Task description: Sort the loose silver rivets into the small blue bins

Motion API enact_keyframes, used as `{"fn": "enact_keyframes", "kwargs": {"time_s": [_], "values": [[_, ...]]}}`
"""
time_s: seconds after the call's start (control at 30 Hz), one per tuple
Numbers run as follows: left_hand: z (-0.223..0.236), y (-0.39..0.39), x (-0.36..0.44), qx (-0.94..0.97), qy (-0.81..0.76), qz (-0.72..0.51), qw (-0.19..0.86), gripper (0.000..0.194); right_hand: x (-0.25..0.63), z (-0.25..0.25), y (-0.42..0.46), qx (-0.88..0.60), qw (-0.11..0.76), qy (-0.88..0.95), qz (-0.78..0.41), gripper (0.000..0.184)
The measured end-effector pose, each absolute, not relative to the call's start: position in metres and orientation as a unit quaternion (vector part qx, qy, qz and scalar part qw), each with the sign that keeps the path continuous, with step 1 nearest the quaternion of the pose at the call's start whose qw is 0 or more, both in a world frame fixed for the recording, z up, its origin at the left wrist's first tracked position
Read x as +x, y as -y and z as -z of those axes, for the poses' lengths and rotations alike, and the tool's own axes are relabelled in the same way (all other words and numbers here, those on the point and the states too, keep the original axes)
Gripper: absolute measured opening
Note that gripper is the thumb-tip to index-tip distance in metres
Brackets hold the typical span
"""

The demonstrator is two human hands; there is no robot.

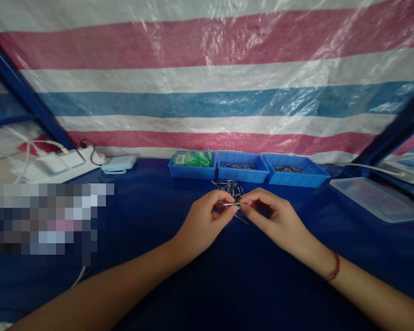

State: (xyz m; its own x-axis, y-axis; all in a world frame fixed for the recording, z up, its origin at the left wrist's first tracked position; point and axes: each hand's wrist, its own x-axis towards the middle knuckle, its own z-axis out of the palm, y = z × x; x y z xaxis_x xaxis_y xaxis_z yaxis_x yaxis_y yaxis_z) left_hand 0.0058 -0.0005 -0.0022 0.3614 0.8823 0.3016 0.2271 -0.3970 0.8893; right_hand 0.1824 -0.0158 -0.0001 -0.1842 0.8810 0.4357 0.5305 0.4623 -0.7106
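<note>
Between my fingertips lies a slim, shiny metal rod-like part (232,203), held roughly level; its exact kind is too small to make out. My left hand (202,218) is closed in a pinch on its left end. At the other end, the thumb and fingers of my right hand (279,223) pinch it too, and the two hands nearly touch. Just behind the fingertips is a loose pile of similar thin metal parts (230,186), partly hidden by my hands. A single thin rod (241,219) shows below the fingertips.
Three blue bins stand along the back: a left bin (193,172) with green plastic packets, a middle bin (243,176) and a right bin (298,179) with metal parts. A clear plastic lid (379,202) lies right. At left are a power strip (65,163) and light-blue case (119,163).
</note>
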Motion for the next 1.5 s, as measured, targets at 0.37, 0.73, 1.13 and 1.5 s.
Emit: {"fn": "enact_keyframes", "kwargs": {"time_s": [0.37,0.73,1.13,1.5], "values": [[0.002,0.002,0.004,0.774,-0.373,-0.402,0.316,0.030,0.201,-0.012,0.005,-0.521,0.454,0.700,-0.178,0.020],[0.009,0.002,0.002,0.913,-0.349,-0.195,0.077,0.025,0.272,-0.023,-0.030,-0.725,0.392,0.566,0.011,0.028],[0.008,0.005,-0.001,0.914,-0.358,-0.179,0.066,0.020,0.208,-0.009,0.007,-0.514,0.323,0.788,-0.100,0.022],[-0.001,0.001,0.000,0.844,-0.323,-0.350,0.247,0.012,0.186,-0.005,0.021,-0.438,0.366,0.809,-0.141,0.012]]}}
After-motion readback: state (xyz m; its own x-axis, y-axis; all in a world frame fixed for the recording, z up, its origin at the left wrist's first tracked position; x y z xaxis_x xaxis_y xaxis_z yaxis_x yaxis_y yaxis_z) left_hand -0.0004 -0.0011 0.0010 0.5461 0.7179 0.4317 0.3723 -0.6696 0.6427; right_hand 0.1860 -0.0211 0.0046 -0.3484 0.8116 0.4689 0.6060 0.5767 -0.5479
